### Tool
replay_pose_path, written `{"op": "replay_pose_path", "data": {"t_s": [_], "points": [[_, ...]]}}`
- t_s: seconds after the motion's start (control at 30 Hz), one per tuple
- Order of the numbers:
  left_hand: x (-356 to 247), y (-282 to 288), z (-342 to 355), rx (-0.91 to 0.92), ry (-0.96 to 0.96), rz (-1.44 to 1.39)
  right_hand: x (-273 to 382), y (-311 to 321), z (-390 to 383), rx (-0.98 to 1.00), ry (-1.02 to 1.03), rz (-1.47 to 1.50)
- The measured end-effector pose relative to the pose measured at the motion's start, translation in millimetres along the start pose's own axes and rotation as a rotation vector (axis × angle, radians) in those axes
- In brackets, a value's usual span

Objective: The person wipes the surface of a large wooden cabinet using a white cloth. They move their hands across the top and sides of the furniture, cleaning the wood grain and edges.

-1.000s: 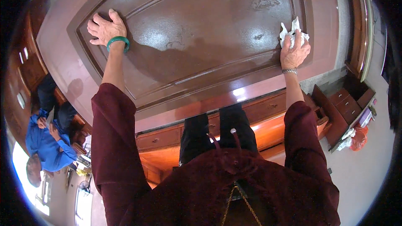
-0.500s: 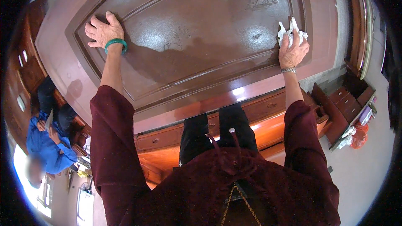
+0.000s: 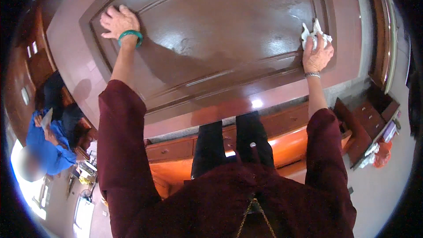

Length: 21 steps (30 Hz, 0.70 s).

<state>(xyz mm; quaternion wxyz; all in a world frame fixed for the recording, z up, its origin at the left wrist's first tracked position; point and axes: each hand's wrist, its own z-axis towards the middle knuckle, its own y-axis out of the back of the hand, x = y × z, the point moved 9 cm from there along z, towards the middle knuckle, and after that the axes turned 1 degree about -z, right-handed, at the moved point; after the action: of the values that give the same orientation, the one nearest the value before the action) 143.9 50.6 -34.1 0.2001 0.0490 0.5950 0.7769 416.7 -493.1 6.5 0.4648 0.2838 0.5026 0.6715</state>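
A glossy brown panelled board (image 3: 207, 39), with grooved borders and a paler reddish-brown margin, spans the upper view. On its left part rests my left hand (image 3: 120, 21), fingers spread and nothing held, a green bangle (image 3: 131, 38) round the wrist. Over near the right groove, my right hand (image 3: 318, 55) presses a crumpled white cloth or tissue (image 3: 327, 39) against the surface, fingers curled on it. A metal-link band (image 3: 312, 75) circles that wrist. Shadow and bright glare lie across the panel between my hands.
Wooden drawers (image 3: 169, 151) stand below the board's near edge, close to my legs. On the right are an opened drawer cabinet (image 3: 365, 119) and an orange-red bag (image 3: 382, 154). At the left sits another person in blue (image 3: 46, 147), holding a pale sheet (image 3: 46, 118).
The whole view has shifted and tilted slightly, so the board and both hands appear farther right. Both hands stay on nearly the same spots of the board. The seated person's sheet has lifted a little.
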Motion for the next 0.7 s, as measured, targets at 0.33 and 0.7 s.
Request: {"op": "replay_pose_path", "data": {"t_s": [0.33,0.7], "points": [[105.4,85.0,-8.6,0.121,-0.209,-0.129,-1.2,-2.1,-1.2,0.021,-0.114,-0.010],[210.8,64.0,-131.4,0.249,0.276,-0.146,407.2,101.7,-142.8,0.454,0.760,0.916]]}}
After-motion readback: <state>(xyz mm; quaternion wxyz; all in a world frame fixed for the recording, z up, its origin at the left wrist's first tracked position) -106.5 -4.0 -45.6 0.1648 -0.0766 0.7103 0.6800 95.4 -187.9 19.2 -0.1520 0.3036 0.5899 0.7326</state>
